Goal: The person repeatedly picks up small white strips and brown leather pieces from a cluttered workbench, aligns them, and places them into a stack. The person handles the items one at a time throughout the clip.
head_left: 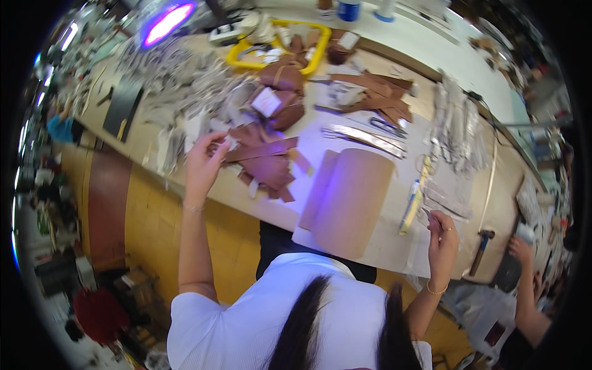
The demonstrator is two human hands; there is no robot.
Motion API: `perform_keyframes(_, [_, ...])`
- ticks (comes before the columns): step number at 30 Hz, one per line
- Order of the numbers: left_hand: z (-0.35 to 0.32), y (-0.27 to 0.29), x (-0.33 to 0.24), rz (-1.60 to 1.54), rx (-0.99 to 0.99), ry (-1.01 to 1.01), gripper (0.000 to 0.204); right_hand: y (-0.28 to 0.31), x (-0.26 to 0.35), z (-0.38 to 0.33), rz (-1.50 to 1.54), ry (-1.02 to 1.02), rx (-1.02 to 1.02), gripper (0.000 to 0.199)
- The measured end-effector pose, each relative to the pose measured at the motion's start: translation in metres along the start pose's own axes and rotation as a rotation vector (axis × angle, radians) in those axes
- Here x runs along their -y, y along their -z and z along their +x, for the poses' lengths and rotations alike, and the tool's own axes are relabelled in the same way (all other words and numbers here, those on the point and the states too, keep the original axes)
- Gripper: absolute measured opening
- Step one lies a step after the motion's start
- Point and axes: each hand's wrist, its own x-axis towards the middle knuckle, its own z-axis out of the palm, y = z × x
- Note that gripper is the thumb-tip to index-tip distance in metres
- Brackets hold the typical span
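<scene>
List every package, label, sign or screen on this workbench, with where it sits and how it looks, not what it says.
White label: square card on a brown leather bundle, bench centre, beyond the left hand.
Second white label: small, on brown pieces by the yellow tray.
Blue container: round, far edge.
Lit panel: purple-pink glow, far left; too blurred to tell if it is a screen.

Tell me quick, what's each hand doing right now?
Left hand: closed on a brown leather piece from the pile.
Right hand: pinching something thin at the table edge; what, cannot be told.

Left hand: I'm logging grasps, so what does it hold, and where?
The left hand pinches the edge of a brown leather piece from the pile; the exact grip is blurred.
</scene>
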Motion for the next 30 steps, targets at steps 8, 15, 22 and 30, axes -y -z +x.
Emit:
perform_keyframes(8, [-0.020,0.003,0.039,0.395,0.020,0.162,0.033,-0.007,0.017,0.007,0.022,0.103,-0.030,0.028])
perform_keyframes(15, [-0.014,0.005,0.067,0.514,-0.004,0.091,0.033,-0.003,0.014,-0.002,0.025,0.062,-0.090,0.031])
perform_keyframes(22, [-0.016,0.010,0.077,0.594,-0.032,0.103,0.026,-0.005,0.011,0.000,0.255,-0.106,-0.156,0.030])
perform_keyframes(30, [-0.011,0.005,0.049,0.581,-0.044,0.041,0.029,-0.007,-0.003,-0.001,0.666,-0.279,-0.076,0.024])
